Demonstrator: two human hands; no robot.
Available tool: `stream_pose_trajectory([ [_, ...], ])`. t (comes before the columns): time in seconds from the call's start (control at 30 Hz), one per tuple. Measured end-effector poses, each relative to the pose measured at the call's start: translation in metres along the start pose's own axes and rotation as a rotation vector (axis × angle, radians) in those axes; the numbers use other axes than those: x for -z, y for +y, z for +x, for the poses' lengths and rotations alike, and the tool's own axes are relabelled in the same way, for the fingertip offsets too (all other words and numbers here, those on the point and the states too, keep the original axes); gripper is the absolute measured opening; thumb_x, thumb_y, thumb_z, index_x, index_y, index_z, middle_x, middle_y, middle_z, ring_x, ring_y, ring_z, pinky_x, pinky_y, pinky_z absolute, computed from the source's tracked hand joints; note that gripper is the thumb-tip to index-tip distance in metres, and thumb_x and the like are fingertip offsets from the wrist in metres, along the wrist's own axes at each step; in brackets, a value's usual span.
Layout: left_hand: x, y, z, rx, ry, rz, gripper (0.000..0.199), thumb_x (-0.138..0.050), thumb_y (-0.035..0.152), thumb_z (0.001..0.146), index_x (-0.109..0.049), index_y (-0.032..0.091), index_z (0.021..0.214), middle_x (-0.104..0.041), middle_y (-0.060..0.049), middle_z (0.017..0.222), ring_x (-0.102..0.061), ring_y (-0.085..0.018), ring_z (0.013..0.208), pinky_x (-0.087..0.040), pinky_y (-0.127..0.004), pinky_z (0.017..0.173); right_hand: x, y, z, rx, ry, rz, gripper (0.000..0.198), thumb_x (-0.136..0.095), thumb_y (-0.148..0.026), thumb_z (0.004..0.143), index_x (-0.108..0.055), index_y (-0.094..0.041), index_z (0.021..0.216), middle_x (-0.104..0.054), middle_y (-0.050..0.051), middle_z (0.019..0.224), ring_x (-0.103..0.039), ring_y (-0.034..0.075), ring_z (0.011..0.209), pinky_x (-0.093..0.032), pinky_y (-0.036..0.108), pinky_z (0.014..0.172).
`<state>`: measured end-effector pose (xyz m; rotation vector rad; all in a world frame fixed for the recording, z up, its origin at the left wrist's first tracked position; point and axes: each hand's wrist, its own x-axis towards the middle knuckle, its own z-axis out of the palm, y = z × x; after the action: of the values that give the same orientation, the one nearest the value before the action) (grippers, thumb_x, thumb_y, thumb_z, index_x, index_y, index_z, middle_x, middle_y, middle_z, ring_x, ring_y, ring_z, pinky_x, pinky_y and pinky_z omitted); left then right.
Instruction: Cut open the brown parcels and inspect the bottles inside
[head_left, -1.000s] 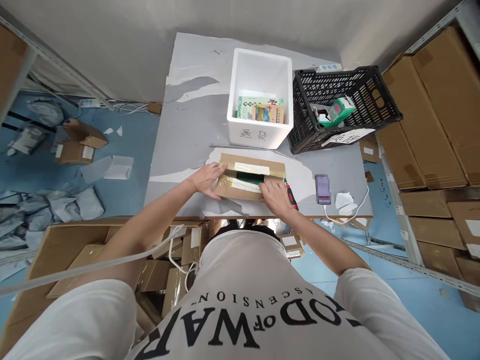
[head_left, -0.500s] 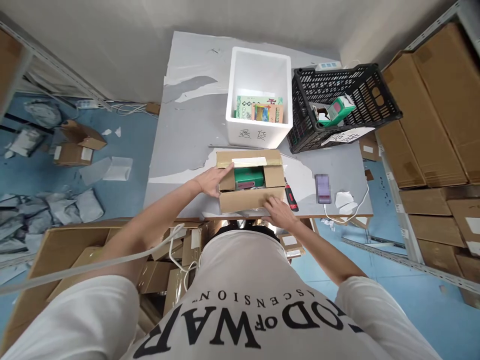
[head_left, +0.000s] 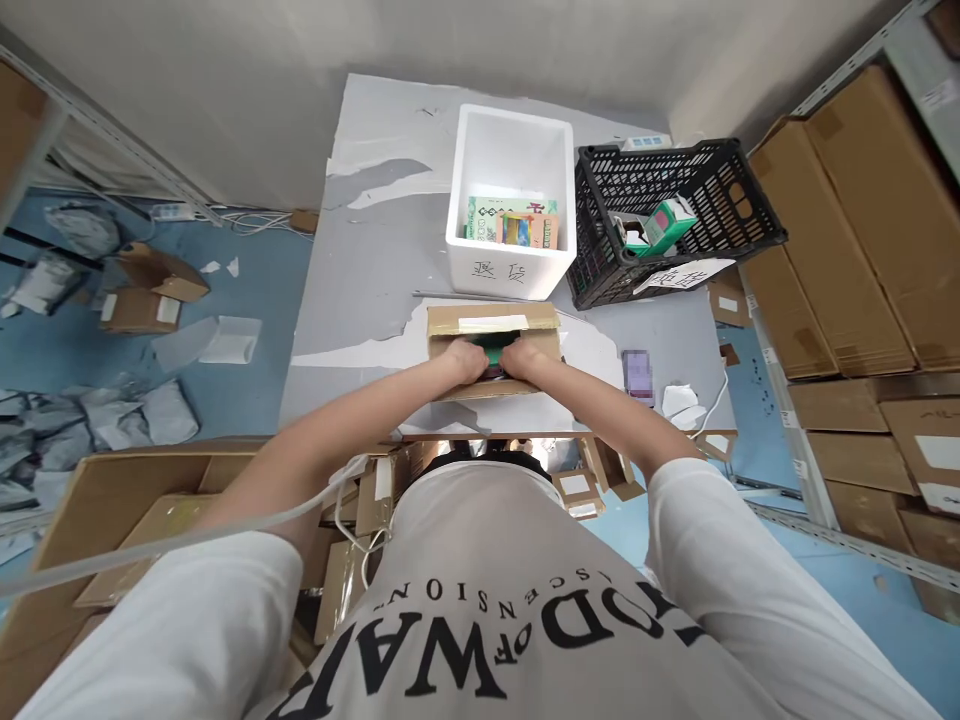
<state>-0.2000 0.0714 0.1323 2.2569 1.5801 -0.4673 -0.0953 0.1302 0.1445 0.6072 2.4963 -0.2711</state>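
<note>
An opened brown cardboard box (head_left: 493, 318) sits at the table's front edge, its far flap raised and a white label on it. Inside, a green packet or small box (head_left: 493, 354) shows in the gap between my hands. My left hand (head_left: 466, 358) reaches into the left part of the opening with curled fingers. From the right, my right hand (head_left: 520, 356) dips in the same way, close to the green item. The fingertips of both hands are hidden inside, so what they grip cannot be made out.
Behind the box stand a white foam box (head_left: 511, 272) holding green and orange packets and a black plastic crate (head_left: 679, 240) with a green carton (head_left: 669, 226). A phone (head_left: 638, 376) and torn white paper (head_left: 681, 402) lie at right. Large cartons (head_left: 862, 230) are stacked on the right shelf.
Both hands have left the cardboard box's outer side and near flap and moved inward into its opening. The near flap now tilts down toward me. The red and black tool is no longer visible.
</note>
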Motion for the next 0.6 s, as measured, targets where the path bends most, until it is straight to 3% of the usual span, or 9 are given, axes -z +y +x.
stream_pose_trajectory([
  [0.07, -0.004, -0.002, 0.011, 0.102, 0.034, 0.015, 0.028, -0.063, 0.036, 0.08, -0.077, 0.015, 0.091, -0.074, -0.017, 0.091, -0.065, -0.037, 0.097, -0.035, -0.056, 0.098, 0.002, 0.001, -0.003, -0.06, -0.017, -0.043, 0.027, -0.05, -0.011, 0.086, -0.074, -0.01, 0.1, -0.072, 0.022, 0.102, -0.068, 0.032, 0.1, -0.048, 0.045, 0.089],
  [0.13, -0.003, -0.008, 0.012, 0.254, 0.133, -0.001, 0.058, -0.069, 0.052, 0.073, -0.071, 0.012, 0.114, -0.071, -0.021, 0.106, -0.059, -0.044, 0.108, -0.021, -0.066, 0.104, 0.006, 0.009, -0.011, -0.166, 0.031, -0.072, 0.035, -0.054, -0.019, 0.088, -0.066, -0.009, 0.119, -0.066, 0.026, 0.117, -0.064, 0.036, 0.108, -0.049, 0.049, 0.088],
  [0.2, -0.001, -0.02, 0.004, 0.416, 0.215, -0.053, 0.095, -0.072, 0.067, 0.062, -0.055, 0.01, 0.136, -0.06, -0.026, 0.127, -0.05, -0.05, 0.118, -0.012, -0.072, 0.104, 0.006, 0.025, -0.022, -0.279, 0.099, -0.086, 0.063, -0.065, -0.035, 0.084, -0.049, -0.012, 0.14, -0.049, 0.029, 0.139, -0.054, 0.041, 0.122, -0.05, 0.053, 0.087],
  [0.27, 0.001, -0.035, -0.011, 0.474, 0.242, -0.111, 0.119, -0.07, 0.077, 0.053, -0.039, 0.012, 0.148, -0.038, -0.029, 0.148, -0.039, -0.055, 0.126, -0.015, -0.073, 0.1, 0.001, 0.048, -0.031, -0.326, 0.126, -0.08, 0.097, -0.075, -0.052, 0.071, -0.033, -0.016, 0.151, -0.024, 0.027, 0.156, -0.037, 0.046, 0.135, -0.049, 0.055, 0.091],
  [0.37, -0.004, -0.056, -0.036, 0.42, 0.205, -0.146, 0.132, -0.069, 0.084, 0.045, -0.027, 0.02, 0.153, -0.003, -0.023, 0.162, -0.028, -0.055, 0.131, -0.027, -0.068, 0.097, -0.019, 0.08, -0.041, -0.266, 0.117, -0.03, 0.128, -0.08, -0.065, 0.056, -0.018, -0.015, 0.156, -0.001, 0.022, 0.162, -0.018, 0.046, 0.144, -0.043, 0.054, 0.101],
  [0.5, -0.015, -0.069, -0.054, 0.397, 0.135, -0.181, 0.142, -0.07, 0.084, 0.041, -0.016, 0.021, 0.156, 0.011, -0.021, 0.162, -0.033, -0.051, 0.129, -0.035, -0.063, 0.095, -0.045, 0.098, -0.051, -0.21, 0.191, 0.001, 0.128, -0.073, -0.069, 0.061, -0.012, -0.011, 0.156, 0.005, 0.023, 0.162, -0.009, 0.044, 0.147, -0.031, 0.06, 0.109],
  [0.6, -0.017, -0.07, -0.055, 0.393, 0.153, -0.184, 0.143, -0.071, 0.083, 0.04, -0.016, 0.021, 0.156, 0.007, -0.02, 0.162, -0.026, -0.053, 0.133, -0.026, -0.069, 0.101, -0.046, 0.091, -0.051, -0.129, 0.272, -0.065, 0.106, -0.069, -0.059, 0.072, -0.022, -0.013, 0.155, -0.003, 0.021, 0.163, -0.007, 0.04, 0.149, -0.011, 0.067, 0.114],
])
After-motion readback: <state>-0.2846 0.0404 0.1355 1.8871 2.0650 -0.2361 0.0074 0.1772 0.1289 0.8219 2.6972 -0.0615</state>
